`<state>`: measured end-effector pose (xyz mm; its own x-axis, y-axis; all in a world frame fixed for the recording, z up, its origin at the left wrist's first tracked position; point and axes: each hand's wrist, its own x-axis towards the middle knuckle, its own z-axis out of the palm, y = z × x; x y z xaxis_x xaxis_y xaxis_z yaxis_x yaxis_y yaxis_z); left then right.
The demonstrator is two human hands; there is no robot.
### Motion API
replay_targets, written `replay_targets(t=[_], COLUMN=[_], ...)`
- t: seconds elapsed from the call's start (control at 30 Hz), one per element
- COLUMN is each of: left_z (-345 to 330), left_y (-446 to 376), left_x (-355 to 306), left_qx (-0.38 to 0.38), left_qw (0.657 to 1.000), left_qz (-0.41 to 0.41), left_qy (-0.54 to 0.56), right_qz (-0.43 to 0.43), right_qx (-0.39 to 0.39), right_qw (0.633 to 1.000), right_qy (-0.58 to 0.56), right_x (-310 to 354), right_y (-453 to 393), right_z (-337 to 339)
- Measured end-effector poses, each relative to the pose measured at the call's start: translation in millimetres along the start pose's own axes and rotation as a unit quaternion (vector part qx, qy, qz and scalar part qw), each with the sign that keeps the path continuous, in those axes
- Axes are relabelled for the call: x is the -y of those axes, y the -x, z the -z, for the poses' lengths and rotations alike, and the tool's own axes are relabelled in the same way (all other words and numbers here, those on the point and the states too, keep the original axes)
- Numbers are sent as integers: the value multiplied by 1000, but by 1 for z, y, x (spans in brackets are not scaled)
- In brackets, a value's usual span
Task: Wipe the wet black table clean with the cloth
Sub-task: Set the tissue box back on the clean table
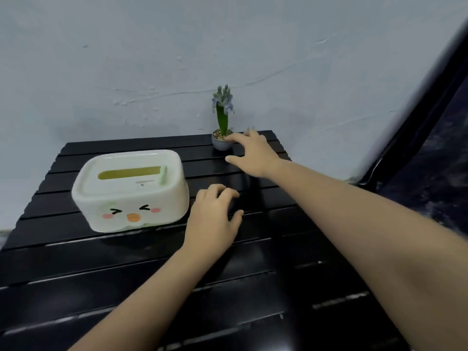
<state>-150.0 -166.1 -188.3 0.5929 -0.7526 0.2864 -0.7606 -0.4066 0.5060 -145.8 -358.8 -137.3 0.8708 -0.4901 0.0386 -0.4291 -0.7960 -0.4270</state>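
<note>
Two bare forearms reach forward over a black slatted table (pixel 253 287) whose boards shine with glare. Nearest, the left hand (pixel 214 219) rests palm-down on the boards with its fingers loosely curled and apart, holding nothing. Just to the left of that hand, close to its knuckles, stands a white tissue box (pixel 130 191) with a cartoon face and a slot in its lid. Beyond and to the right, the right hand (pixel 253 154) stretches out, fingers spread wide and empty — its forefinger touches the rim of a small grey pot (pixel 221 143). The pot holds an upright green plant (pixel 222 112) and stands at the table's far edge against a pale wall (pixel 152 59). No cloth shows anywhere in view.
</note>
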Motion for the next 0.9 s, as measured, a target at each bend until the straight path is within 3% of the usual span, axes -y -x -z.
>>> replay_targets(t=[0.13,0.43,0.67,0.9], left_z=[-10,-12,-5,18], left_y=[0,2,9,52], left_x=[5,8,8,5], left_qx=[-13,-15,9,13], left_qw=[998,998,998,997], left_qz=[-13,-23,-24,5], left_qy=[-56,-61,-66,-73], right_qz=[-4,22,72,91], right_qx=[7,-27,-60,-17], right_qw=[1000,994,987,987], right_qy=[-2,-100,-133,-134], right_x=[-1,-4,6,18], right_y=[-31,-64,-12,64], right_z=[-18,-43,-36,-36])
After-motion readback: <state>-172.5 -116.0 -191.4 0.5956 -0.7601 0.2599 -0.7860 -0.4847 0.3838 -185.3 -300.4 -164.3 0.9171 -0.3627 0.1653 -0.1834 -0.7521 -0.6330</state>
